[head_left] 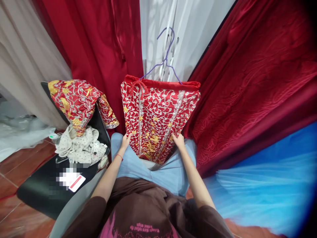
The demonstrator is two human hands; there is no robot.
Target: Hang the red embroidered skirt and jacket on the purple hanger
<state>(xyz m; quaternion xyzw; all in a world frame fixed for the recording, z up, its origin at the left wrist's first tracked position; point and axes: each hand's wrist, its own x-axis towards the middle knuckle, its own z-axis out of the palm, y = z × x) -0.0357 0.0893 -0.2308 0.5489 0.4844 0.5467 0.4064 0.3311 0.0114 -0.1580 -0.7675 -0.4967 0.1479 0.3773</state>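
Note:
A red skirt-like garment (158,109) with silver and gold embroidery hangs in front of my knees from a purple wire hanger (165,61). Its plain red waistband and a tied red bow are at the top. My left hand (126,141) pinches the garment's left edge above my thigh. On the opposite side, my right hand (178,140) grips the cloth near the right edge. The hanger's hook points up before white surfaces, and whether it hangs on anything is unclear. The lower end of the garment lies between my legs.
At the left, a black chair (39,185) holds another red embroidered garment (74,99), white dotted cloth (79,143) and a white-and-red card (77,183). Dark red drapes (99,43) flank the white surfaces. Blue tulle (267,185) spreads at the lower right.

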